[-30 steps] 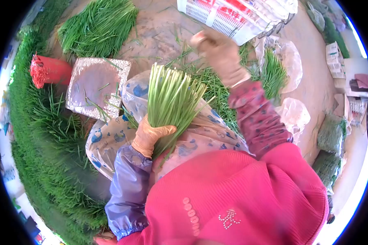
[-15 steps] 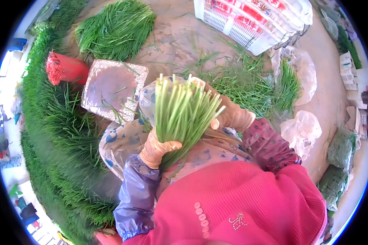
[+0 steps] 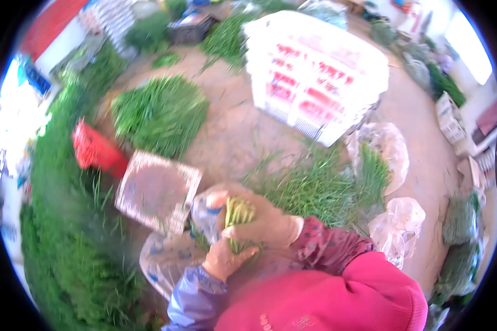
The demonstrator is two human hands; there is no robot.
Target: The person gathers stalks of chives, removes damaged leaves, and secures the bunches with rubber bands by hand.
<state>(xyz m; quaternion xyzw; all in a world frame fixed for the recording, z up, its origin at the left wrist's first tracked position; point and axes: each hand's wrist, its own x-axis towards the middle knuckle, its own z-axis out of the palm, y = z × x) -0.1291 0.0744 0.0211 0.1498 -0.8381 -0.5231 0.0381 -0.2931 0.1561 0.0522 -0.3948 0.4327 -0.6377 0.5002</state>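
A bunch of green chives (image 3: 241, 211) stands in my lap, its pale cut ends pointing toward the camera. My gloved right hand (image 3: 265, 220) wraps round the upper part of it, fingers and thumb closed. Lower down, my gloved left hand (image 3: 225, 260) grips the same bunch, with its thumb across the front. Most of the leaves are hidden behind the hands and sleeves. Some blur softens both hands.
Loose chives (image 3: 314, 190) litter the floor ahead, beside a plastic bag (image 3: 396, 154). A square stool (image 3: 155, 193) and red bundle (image 3: 99, 150) lie left, near a long green heap (image 3: 66, 243). Stacked white crates (image 3: 314, 77) stand ahead; another chive pile (image 3: 163, 116) is beyond the stool.
The view has tilted up, showing more of the room ahead. My right hand has come round from the bunch's side to clasp its top; the stalks are now squeezed closer together.
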